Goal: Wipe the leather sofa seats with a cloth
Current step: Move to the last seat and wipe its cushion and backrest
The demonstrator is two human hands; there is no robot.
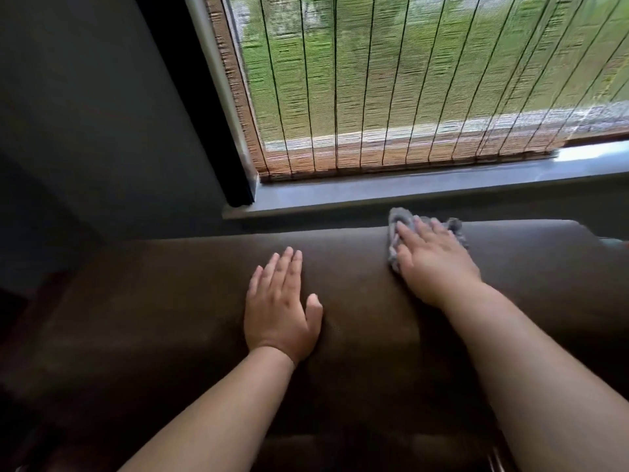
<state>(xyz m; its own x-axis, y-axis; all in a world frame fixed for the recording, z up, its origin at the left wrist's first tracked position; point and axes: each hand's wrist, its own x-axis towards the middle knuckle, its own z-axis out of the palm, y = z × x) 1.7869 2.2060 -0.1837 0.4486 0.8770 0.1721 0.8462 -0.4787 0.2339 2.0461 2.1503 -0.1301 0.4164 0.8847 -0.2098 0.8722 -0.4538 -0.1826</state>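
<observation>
Seen from the head camera, looking down over a dark brown leather sofa (170,335) set under a window.

Right hand (432,264) laid flat, palm down, on a grey cloth (401,218), pressing it against the rounded top of the sofa near its far edge. Fingers (413,231) straight and slightly spread over the cloth, not curled round it; no pinch visible. Cloth bunched and rumpled, showing beyond the fingertips, along the thumb side of the hand, and at a small tuft on the far right; most of it hidden under the palm. Cloth touching the leather, just below the windowsill (408,192).

Left hand (280,311) resting palm down on bare leather, to the left of the right hand and nearer the camera, apart from the cloth. Fingers straight and close together, thumb held out to the side; nothing held.

Both forearms bare, reaching in from the bottom edge.

Beyond the sofa, grey windowsill running left to right, with a woven bamboo blind (391,97) hanging down to it. Blurred green visible through the slats. Dark frame (190,97) slanting along the blind's left side, dark wall (85,114) to the left of that. Leather surface dull, with a faint sheen near the middle.
</observation>
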